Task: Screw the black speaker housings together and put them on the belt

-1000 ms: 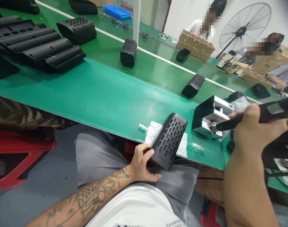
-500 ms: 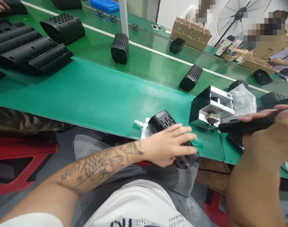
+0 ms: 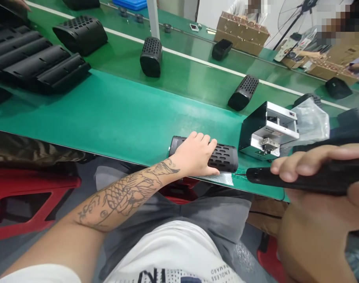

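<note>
My left hand is wrapped over a black perforated speaker housing lying at the bench's front edge, fingers on the far side and thumb on the near side. Under and beside the housing shows a piece of clear bubble wrap. In my right hand is a black electric screwdriver, held level. Its thin bit points left at the housing's right end; whether the tip touches a screw cannot be made out.
A black and white screw feeder stands right of the housing, a clear plastic bag behind it. Several black housings sit along the green line, and black shells are stacked at left. Cardboard boxes and co-workers are across.
The housing has turned from slanting over the edge to lying along it, with my left hand now gripping it. My right hand has brought the screwdriver lower and left, to the housing's end.
</note>
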`<state>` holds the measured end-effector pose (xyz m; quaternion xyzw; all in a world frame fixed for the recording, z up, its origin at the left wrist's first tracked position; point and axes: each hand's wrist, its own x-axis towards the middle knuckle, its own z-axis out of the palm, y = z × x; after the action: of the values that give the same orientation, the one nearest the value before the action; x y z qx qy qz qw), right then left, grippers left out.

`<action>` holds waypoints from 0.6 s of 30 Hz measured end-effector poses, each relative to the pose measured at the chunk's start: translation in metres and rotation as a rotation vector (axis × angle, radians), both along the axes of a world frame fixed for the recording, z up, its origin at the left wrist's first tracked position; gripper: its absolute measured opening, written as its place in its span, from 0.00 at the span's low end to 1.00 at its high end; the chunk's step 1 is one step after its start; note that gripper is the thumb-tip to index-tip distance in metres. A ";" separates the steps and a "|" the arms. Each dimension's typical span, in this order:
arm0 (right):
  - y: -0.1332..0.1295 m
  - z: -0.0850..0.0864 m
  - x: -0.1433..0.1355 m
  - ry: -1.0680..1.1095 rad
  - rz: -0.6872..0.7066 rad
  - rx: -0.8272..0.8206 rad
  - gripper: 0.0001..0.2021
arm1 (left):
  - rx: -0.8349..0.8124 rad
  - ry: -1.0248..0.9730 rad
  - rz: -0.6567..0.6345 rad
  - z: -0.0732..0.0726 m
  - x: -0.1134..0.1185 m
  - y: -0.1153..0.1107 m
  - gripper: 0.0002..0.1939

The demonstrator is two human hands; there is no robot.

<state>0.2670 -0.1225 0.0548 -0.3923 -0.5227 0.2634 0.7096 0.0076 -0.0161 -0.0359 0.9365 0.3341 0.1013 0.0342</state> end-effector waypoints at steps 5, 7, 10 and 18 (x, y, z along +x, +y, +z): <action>0.019 -0.010 -0.026 -0.008 0.105 0.049 0.12 | -0.008 0.020 0.002 0.005 0.001 -0.002 0.51; 0.022 -0.013 -0.030 0.007 0.117 0.027 0.12 | -0.008 0.017 0.005 0.004 0.002 -0.003 0.51; 0.023 -0.017 -0.033 0.003 0.122 -0.008 0.12 | -0.007 0.024 -0.002 0.003 0.002 -0.003 0.51; 0.022 -0.021 -0.037 -0.036 0.235 -0.065 0.15 | 0.012 0.056 -0.012 0.009 0.002 -0.008 0.48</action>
<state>0.2298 -0.1005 0.0343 -0.3557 -0.5691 0.3546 0.6511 0.0092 -0.0237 -0.0268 0.9412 0.3286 0.0766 0.0198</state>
